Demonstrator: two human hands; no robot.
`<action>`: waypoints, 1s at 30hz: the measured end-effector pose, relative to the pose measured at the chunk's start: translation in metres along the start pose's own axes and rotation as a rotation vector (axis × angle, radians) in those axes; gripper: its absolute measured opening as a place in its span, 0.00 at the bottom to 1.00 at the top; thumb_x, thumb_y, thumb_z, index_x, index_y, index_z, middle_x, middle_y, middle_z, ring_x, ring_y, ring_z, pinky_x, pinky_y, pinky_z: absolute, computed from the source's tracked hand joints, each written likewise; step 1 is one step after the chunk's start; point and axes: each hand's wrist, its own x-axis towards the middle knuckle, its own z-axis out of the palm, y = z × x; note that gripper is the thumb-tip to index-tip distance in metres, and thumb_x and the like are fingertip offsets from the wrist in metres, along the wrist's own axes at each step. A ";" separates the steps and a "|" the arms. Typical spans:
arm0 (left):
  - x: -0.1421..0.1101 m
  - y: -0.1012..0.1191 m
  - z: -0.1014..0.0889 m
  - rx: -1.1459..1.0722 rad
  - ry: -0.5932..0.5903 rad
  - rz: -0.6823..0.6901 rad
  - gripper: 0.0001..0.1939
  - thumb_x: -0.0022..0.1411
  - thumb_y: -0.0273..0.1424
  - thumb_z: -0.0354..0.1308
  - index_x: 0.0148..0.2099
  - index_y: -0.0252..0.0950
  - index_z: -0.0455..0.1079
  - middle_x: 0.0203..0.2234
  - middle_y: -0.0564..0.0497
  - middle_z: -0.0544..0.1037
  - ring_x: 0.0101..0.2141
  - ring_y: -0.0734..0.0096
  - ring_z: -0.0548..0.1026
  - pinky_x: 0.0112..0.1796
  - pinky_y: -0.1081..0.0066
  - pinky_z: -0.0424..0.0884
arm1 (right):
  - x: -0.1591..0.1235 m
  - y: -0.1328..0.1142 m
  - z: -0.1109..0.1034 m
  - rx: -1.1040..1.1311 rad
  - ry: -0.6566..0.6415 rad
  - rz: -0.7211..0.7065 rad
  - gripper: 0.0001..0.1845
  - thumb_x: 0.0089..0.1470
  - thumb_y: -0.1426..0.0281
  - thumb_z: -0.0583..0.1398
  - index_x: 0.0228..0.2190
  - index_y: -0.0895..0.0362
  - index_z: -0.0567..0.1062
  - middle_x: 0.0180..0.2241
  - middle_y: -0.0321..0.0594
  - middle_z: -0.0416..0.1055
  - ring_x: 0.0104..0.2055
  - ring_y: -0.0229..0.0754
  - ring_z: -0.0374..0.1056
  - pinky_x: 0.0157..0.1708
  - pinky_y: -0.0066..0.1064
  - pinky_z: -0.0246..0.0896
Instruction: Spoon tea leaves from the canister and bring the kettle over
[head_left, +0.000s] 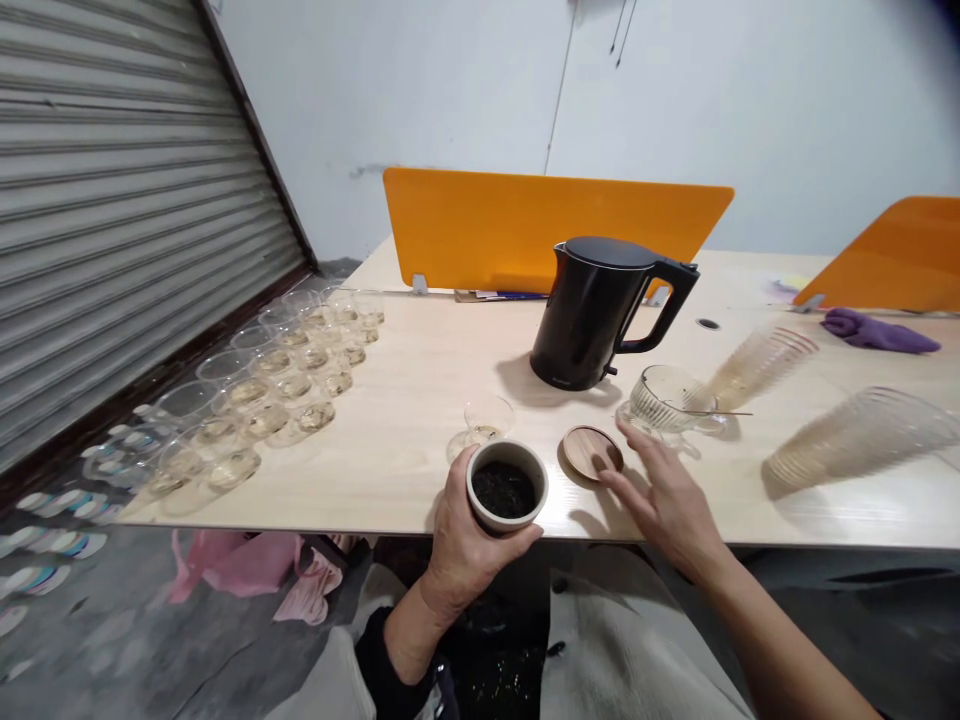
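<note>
Our left hand (pixel 461 545) is wrapped around a small pale jar (pixel 542 492), tilted so its open mouth faces us just above the table's (pixel 420 400) front edge; dark, loose leaves (pixel 506 490) lie inside. Our right hand (pixel 667 505) is empty, fingers spread beside a round wooden lid (pixel 590 452); we cannot tell whether they touch it. Just past that hand stands a ribbed glass cup (pixel 654 405) with a thin stick (pixel 729 413) across it. Behind the jar we see one clear cup (pixel 489 413), partly hidden. To our left, rows of clear plastic cups (pixel 315 416) show something yellowish at their bottoms. The black kettle (pixel 589 315) has its top closed, so its contents are hidden. Two stacks of nested cups (pixel 855 440) lean over at our right.
</note>
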 end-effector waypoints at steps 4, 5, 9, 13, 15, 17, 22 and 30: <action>0.001 0.002 -0.001 -0.002 -0.017 0.012 0.52 0.46 0.42 0.76 0.68 0.41 0.54 0.60 0.40 0.71 0.59 0.45 0.72 0.60 0.46 0.68 | 0.021 0.002 0.038 0.010 -0.130 -0.109 0.34 0.56 0.49 0.61 0.60 0.48 0.71 0.57 0.51 0.71 0.57 0.63 0.69 0.53 0.57 0.68; 0.001 0.003 -0.001 0.001 -0.014 0.014 0.53 0.46 0.42 0.77 0.68 0.42 0.53 0.60 0.41 0.71 0.59 0.45 0.72 0.60 0.46 0.68 | 0.023 0.004 0.043 0.012 -0.152 -0.129 0.34 0.57 0.50 0.60 0.61 0.49 0.70 0.57 0.52 0.71 0.57 0.63 0.69 0.55 0.57 0.67; 0.002 0.003 -0.001 0.019 -0.002 0.024 0.53 0.46 0.42 0.77 0.68 0.42 0.53 0.59 0.41 0.72 0.58 0.45 0.72 0.59 0.45 0.69 | 0.028 -0.005 0.040 0.069 -0.118 -0.141 0.33 0.62 0.51 0.58 0.63 0.53 0.68 0.57 0.54 0.70 0.57 0.60 0.67 0.57 0.56 0.64; 0.002 0.002 -0.001 0.020 -0.004 0.044 0.52 0.46 0.43 0.76 0.68 0.43 0.53 0.59 0.42 0.72 0.58 0.45 0.72 0.59 0.46 0.70 | 0.028 -0.050 0.013 0.292 -0.092 -0.215 0.32 0.64 0.55 0.59 0.65 0.50 0.64 0.60 0.50 0.67 0.61 0.57 0.64 0.59 0.53 0.62; 0.002 0.002 0.000 0.019 -0.003 0.034 0.52 0.46 0.45 0.76 0.68 0.43 0.54 0.59 0.42 0.72 0.57 0.45 0.74 0.57 0.46 0.72 | 0.027 -0.078 0.003 0.335 -0.163 -0.346 0.36 0.63 0.55 0.61 0.67 0.49 0.61 0.62 0.50 0.64 0.62 0.58 0.63 0.59 0.53 0.63; 0.001 0.001 0.002 0.037 0.007 0.030 0.51 0.47 0.47 0.75 0.67 0.43 0.55 0.58 0.41 0.73 0.56 0.45 0.75 0.55 0.47 0.74 | 0.025 -0.100 0.001 0.288 -0.216 -0.461 0.39 0.61 0.55 0.63 0.68 0.48 0.59 0.62 0.50 0.65 0.61 0.59 0.63 0.58 0.54 0.65; 0.000 -0.005 0.011 0.154 0.068 0.123 0.44 0.57 0.44 0.68 0.69 0.41 0.52 0.59 0.39 0.72 0.58 0.45 0.74 0.56 0.48 0.74 | 0.026 -0.125 0.011 0.130 -0.282 -0.553 0.36 0.63 0.56 0.61 0.68 0.51 0.62 0.60 0.50 0.66 0.60 0.59 0.61 0.58 0.58 0.64; -0.003 -0.010 0.018 0.253 0.128 0.202 0.36 0.66 0.36 0.59 0.72 0.41 0.50 0.60 0.38 0.71 0.58 0.46 0.74 0.55 0.50 0.76 | 0.026 -0.128 0.021 0.063 -0.348 -0.579 0.32 0.64 0.60 0.58 0.65 0.58 0.66 0.64 0.55 0.61 0.65 0.60 0.56 0.60 0.57 0.66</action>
